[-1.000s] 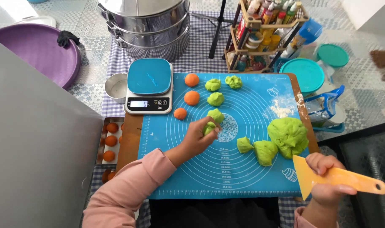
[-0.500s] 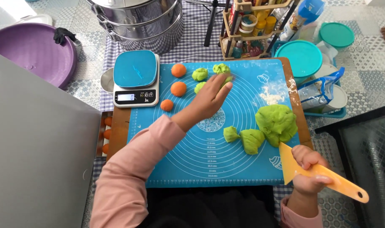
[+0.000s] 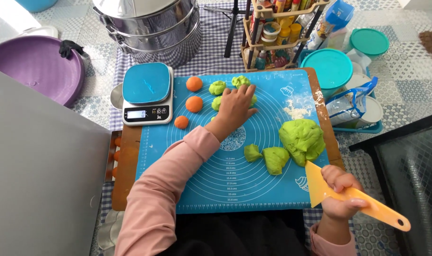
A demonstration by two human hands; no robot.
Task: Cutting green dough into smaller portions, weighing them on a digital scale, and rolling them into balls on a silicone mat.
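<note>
My left hand point(image 3: 236, 106) reaches across the blue silicone mat point(image 3: 225, 180) and rests over small green dough pieces point(image 3: 218, 87) near the mat's far edge, covering one of them. Three orange dough balls point(image 3: 194, 104) lie in a column to the left of the green pieces. A large lump of green dough point(image 3: 301, 139) sits at the mat's right, with two cut chunks point(image 3: 275, 159) beside it. My right hand point(image 3: 340, 193) grips a yellow plastic dough scraper point(image 3: 353, 198) at the mat's near right corner.
A blue kitchen scale point(image 3: 146, 93) stands at the mat's far left. Behind it is a stacked metal steamer point(image 3: 152, 28). A wooden condiment rack point(image 3: 277, 33), teal lidded tubs point(image 3: 332, 66), a purple basin point(image 3: 33, 66) and a grey panel point(image 3: 36, 180) surround the board.
My left hand has carried a green dough piece from the mat's middle to the far group of green pieces. My right hand with the scraper has barely moved.
</note>
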